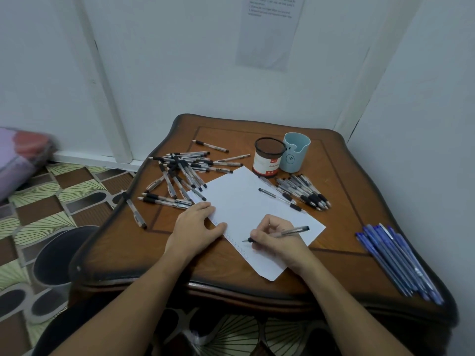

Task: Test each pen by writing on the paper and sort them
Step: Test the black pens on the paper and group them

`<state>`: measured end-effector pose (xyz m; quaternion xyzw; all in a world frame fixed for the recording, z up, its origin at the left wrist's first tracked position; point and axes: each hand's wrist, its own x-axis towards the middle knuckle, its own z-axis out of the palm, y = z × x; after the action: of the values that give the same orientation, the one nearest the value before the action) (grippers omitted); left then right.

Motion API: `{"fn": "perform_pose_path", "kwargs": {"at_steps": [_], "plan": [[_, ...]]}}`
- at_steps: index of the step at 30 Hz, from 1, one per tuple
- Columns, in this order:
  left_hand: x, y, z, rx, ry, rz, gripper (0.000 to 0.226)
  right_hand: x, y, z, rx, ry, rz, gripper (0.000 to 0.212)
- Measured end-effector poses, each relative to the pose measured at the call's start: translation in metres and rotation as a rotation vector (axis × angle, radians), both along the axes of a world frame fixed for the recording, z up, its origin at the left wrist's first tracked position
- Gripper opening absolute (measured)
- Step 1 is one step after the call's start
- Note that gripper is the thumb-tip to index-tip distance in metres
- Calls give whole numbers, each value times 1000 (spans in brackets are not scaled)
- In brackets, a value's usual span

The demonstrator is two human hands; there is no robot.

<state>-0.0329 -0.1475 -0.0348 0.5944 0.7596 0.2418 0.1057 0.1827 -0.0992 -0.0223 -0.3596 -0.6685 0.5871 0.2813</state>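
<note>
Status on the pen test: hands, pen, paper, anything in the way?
Right hand grips pen, tip at the paper by the marks. Left hand flat, pressing paper. Loose pen lies across its far side, apart from both hands.

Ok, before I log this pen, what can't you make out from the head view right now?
All head view.
Whether the pen in the right hand writes: marks on the paper by its tip are too faint and small.
The sheet on the wall: print too small, top cut off by the frame edge.
The blue cup: its own wall hides the inside.
The blue pens: blurred at the lens edge, uncountable.
</note>
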Motion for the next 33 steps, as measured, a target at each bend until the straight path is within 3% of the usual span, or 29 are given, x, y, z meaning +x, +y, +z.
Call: {"fn": "perform_pose_path", "kwargs": {"at_steps": [7,18,33], "plan": [[0,0,1,-10,-27,1,62,-4,-3,-14,100,-103,-129,40],[0,-1,1,-8,-41,-5,61,-4,-2,-17,168,-137,-85,34],[0,-1,0,-25,-47,3,62,-3,0,-18,190,-135,-117,47]]}}
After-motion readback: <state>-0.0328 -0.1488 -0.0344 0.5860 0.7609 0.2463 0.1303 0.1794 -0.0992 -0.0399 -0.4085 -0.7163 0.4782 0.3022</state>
